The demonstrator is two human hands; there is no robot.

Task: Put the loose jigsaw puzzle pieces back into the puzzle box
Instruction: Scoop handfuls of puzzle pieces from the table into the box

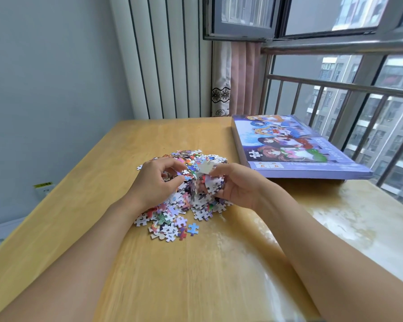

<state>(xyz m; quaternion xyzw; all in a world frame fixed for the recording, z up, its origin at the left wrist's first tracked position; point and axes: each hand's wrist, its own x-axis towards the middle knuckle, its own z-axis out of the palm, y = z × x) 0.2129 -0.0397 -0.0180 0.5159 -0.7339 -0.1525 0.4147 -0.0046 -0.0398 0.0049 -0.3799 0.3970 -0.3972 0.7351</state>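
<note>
Nearest the camera, both bare forearms extend over the near edge of the wooden counter (84, 173) and converge on the puzzle pieces (172, 219), which lie in a single heap near the counter's centre. Stray pieces trail from the heap toward the near edge, including one light-blue piece (193, 228) lying flat and just apart from the rest.

Left hand (153, 182): rests on the left side of the heap. The fingers (172, 164) are curled, with the thumb closing toward the fingertips. They dig into the heap and grasp pieces; exactly which pieces cannot be determined.

Right hand (239, 184): rests on the right side of the heap, palm turned inward. The fingers are curled around a cluster of white-backed pieces (213, 183). A single white piece (205, 167) stands above the heap between the two hands, touching the right fingertips; whether it is pinched or only resting there cannot be determined.

Beyond the hands, at the far right corner of the counter, the puzzle box (296, 145) lies flat with its purple lid on, printed with cartoon characters. It is well apart from the heap, with its long side along the right edge beside the window railing (349, 87).

Past the far edge stand a white ribbed wall panel (168, 66) and a pink curtain (242, 77).
</note>
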